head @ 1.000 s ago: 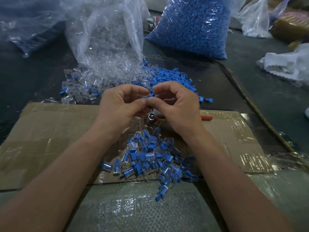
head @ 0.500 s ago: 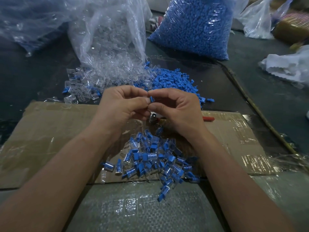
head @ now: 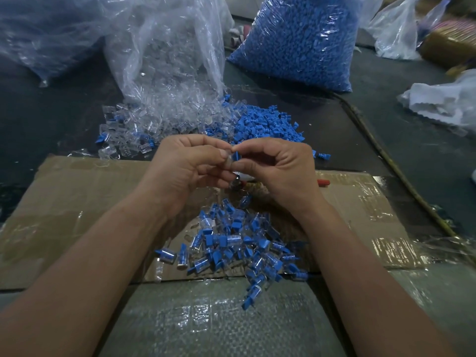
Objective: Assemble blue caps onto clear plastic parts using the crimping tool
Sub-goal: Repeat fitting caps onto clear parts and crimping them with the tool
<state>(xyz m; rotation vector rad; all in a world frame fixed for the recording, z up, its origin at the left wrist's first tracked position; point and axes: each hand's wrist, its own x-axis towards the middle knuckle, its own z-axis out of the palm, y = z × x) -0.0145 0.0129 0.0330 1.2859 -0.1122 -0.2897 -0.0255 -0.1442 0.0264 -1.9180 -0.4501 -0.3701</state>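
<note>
- Over the cardboard point(head: 77, 202), mid-frame in the head view: both hands meet, fingertips together, raised off the surface.
- Left hand point(head: 185, 166): fingers curled, thumb and forefinger pinching a clear part point(head: 228, 161).
- Right hand point(head: 278, 171): fingers curled, thumb and forefinger pinching a cap point(head: 236, 157), blue, set against the end of the clear part. Cannot tell whether it is fully seated.
- Tool point(head: 235, 182): lies on the cardboard beneath the hands, mostly hidden. Its metal head shows in the gap between the palms; a red handle tip shows just past the right wrist. Neither hand touches it.
- Finished pile point(head: 237, 243): capped clear pieces heaped on the cardboard between the forearms, a few strays spilling over the near edge onto a woven sheet point(head: 219, 318).
- Loose caps point(head: 265, 123): blue heap on the dark table point(head: 386, 150), just beyond the hands, right of centre.
- Loose clear parts point(head: 144, 124): spilled from an open clear bag point(head: 167, 47), beyond the left hand; the two heaps touch and mix where they meet.
- Blue bag point(head: 301, 39): full of caps, upright at the back, right of the clear bag.
- Far left: another plastic bag point(head: 46, 29), contents unclear.
- Far right: crumpled white plastic point(head: 443, 101) on the table, well apart from the work.
</note>
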